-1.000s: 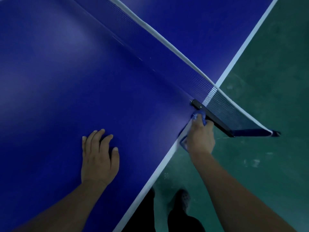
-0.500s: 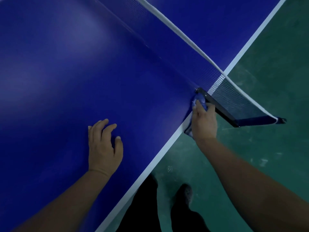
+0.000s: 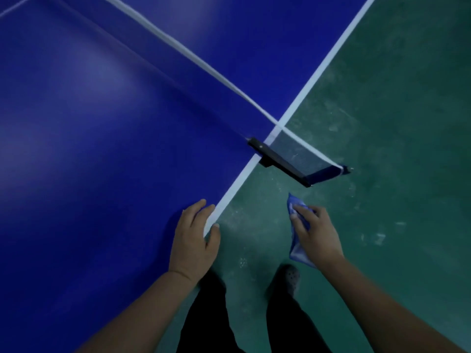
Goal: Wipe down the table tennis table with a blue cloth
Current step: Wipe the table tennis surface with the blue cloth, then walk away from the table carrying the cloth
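Observation:
The blue table tennis table (image 3: 102,149) fills the left and top of the head view, its white side line running diagonally. My left hand (image 3: 193,238) rests on the table's side edge, fingers over the white line and thumb at the rim. My right hand (image 3: 316,233) holds the blue cloth (image 3: 297,248) in the air beside the table, over the floor, below the net post. The cloth hangs from under my fingers and palm.
The net (image 3: 193,57) crosses the table diagonally; its black clamp (image 3: 277,159) sticks out past the table edge above my right hand. Green floor (image 3: 395,123) lies to the right. My legs and a shoe (image 3: 288,278) stand close to the table's edge.
My right hand has pulled the cloth away from the net clamp and off the table edge, down toward me. My left hand has slid right to the table's side edge.

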### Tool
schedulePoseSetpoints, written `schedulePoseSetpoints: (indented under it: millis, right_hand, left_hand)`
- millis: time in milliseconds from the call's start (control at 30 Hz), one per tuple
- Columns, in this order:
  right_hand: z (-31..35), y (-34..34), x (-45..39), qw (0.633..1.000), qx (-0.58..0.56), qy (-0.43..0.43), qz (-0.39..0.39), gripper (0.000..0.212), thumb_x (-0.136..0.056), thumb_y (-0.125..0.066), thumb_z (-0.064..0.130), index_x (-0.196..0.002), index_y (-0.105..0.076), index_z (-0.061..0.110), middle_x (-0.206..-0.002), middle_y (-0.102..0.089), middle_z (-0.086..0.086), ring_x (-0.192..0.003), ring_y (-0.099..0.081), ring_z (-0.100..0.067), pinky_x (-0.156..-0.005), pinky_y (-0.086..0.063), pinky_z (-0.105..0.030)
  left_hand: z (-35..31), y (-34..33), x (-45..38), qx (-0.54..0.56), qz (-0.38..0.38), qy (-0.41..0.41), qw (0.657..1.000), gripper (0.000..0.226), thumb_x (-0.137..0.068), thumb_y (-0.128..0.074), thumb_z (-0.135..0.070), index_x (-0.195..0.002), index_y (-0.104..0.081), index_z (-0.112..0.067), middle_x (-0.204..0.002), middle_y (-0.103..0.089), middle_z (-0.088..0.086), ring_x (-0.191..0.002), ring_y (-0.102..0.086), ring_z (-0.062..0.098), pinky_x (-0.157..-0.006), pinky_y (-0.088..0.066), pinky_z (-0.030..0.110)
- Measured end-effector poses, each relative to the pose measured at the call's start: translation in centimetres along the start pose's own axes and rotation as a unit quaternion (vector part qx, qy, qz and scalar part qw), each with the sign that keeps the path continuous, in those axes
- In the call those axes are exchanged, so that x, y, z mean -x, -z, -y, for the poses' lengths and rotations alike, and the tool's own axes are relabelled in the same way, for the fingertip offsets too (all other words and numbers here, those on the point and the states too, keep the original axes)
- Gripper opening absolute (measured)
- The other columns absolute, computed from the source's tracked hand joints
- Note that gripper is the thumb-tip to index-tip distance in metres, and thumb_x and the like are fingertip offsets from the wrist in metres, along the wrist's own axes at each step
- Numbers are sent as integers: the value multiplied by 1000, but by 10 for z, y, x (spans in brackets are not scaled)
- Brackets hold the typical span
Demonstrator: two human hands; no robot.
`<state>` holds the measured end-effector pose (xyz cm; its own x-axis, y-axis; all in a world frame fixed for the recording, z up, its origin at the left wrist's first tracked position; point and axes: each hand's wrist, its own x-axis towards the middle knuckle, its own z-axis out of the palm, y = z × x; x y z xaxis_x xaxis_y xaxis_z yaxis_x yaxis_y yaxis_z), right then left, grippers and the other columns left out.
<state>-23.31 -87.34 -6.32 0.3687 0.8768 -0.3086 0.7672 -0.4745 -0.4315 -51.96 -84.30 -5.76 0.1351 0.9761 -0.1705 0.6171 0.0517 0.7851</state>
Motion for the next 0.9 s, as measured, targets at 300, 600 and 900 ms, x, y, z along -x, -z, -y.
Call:
schedulePoseSetpoints:
  millis: [300, 600, 900]
  right_hand:
    - [-87, 88, 1, 993, -111, 32, -28, 40, -89, -72, 30, -129, -64, 25, -118, -50, 5, -98, -57, -14, -82, -42, -26]
    - [-226, 224, -38, 984, -167, 38, -50, 44, -89, -69, 37, -131, -57, 30, -118, -51, 13, -100, -55, -5, -85, -44, -23]
    - [-302, 330, -165, 975, -196, -23, -103, 48, -88, -72, 29, -133, -56, 25, -117, -51, 11, -99, -46, 3, -85, -35, -17]
  left_hand:
    - [-124, -82, 0, -51, 112, -32, 992, 39, -97, -58, -24, -135, -55, -20, -134, -46, -15, -126, -43, 4, -110, -36, 24]
    - [-286, -227, -36, -7, 83, -14, 996, 34, -93, -64, -22, -121, -56, -39, -121, -59, -17, -113, -54, -2, -98, -39, 20]
    - [-412, -303, -158, 67, 71, -40, 994, 30, -92, -65, -21, -119, -62, -36, -114, -63, -18, -108, -58, -3, -94, -46, 19]
